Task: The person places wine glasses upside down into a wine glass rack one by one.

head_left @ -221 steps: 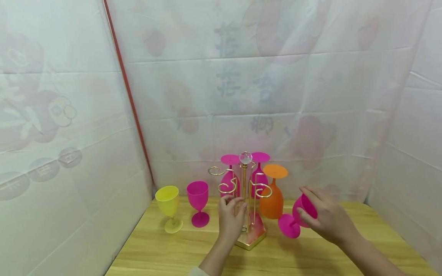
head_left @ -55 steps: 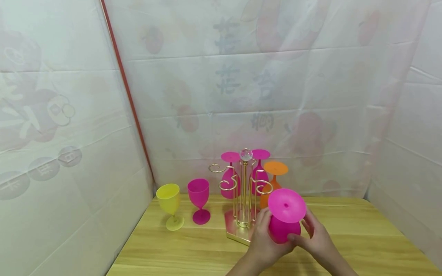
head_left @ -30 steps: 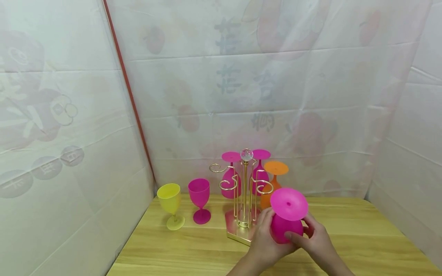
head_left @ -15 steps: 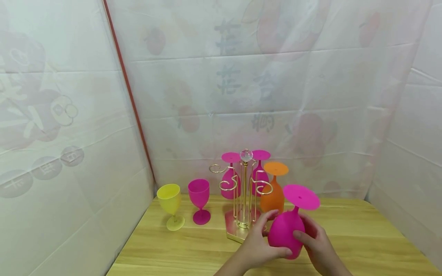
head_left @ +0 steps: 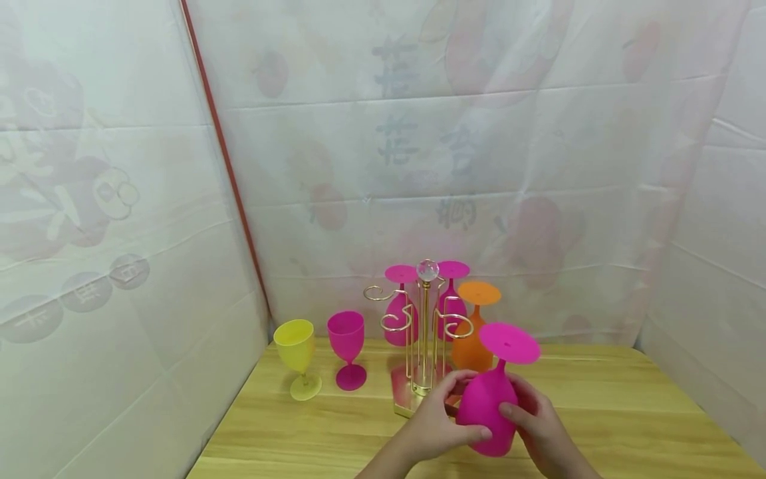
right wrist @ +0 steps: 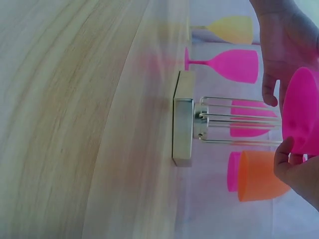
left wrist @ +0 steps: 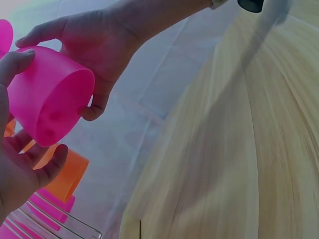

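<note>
A pink plastic goblet [head_left: 487, 409] is held bottom-up and tilted above the table, its round foot towards the upper right. My left hand [head_left: 437, 422] holds the bowl from the left, thumb near the rim. From the right, my right hand [head_left: 541, 422] grips the bowl, its thumb on the near side. The left wrist view shows the bowl's open mouth [left wrist: 65, 107] between both hands. Just behind stands a gold wire rack [head_left: 425, 346] with a crystal ball on top. Two pink goblets [head_left: 399, 319] and an orange goblet [head_left: 473, 342] hang upside down on it.
A yellow goblet [head_left: 296, 349] and another pink goblet [head_left: 347, 339] stand upright left of the rack. The rack's gold base [right wrist: 183, 119] rests on the wooden table [head_left: 287, 439]. Pale printed sheets [head_left: 538, 153] enclose the back and sides.
Earlier the right hand alone held the goblet near the tabletop while the left was at the rack. Both hands then held it bottom-up; lately its foot swung right, then slightly back left.
</note>
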A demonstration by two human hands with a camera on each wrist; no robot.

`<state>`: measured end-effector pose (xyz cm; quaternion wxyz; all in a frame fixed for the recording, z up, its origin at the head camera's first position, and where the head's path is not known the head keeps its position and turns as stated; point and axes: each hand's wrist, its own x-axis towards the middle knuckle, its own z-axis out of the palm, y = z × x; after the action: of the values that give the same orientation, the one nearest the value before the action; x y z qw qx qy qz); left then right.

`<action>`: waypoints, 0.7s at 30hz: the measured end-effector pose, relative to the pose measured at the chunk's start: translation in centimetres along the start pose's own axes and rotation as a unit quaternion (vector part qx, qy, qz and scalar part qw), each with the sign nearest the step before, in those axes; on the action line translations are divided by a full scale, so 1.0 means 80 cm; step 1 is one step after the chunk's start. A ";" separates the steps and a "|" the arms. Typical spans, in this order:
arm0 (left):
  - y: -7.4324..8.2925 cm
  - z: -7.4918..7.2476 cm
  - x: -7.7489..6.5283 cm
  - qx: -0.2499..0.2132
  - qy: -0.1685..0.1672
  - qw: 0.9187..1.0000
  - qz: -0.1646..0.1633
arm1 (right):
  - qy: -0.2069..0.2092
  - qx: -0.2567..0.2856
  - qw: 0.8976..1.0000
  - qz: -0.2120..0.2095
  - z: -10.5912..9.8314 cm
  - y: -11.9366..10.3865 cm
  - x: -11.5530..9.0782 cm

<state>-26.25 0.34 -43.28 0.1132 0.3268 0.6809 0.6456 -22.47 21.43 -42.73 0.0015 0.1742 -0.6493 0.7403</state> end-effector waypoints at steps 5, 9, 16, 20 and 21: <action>0.002 -0.004 -0.004 0.012 0.014 1.000 -0.008 | 0.007 -0.018 1.000 0.018 0.004 -0.001 0.003; 0.003 -0.008 -0.008 0.005 0.025 1.000 -0.012 | 0.012 -0.029 0.999 0.022 0.011 -0.002 0.007; 0.009 -0.018 -0.014 0.013 0.054 0.998 -0.016 | 0.020 -0.052 0.998 0.032 0.029 -0.006 0.014; 0.008 -0.025 -0.016 0.029 0.077 0.997 -0.011 | 0.025 -0.065 0.997 0.034 0.037 -0.009 0.020; 0.007 -0.027 -0.016 0.028 0.081 0.996 -0.008 | 0.026 -0.066 0.997 0.034 0.039 -0.009 0.022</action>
<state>-26.39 -2.18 -42.77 0.0534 0.2710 0.7084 0.6495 -23.13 18.15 -41.30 0.0050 0.1325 -0.7023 0.6994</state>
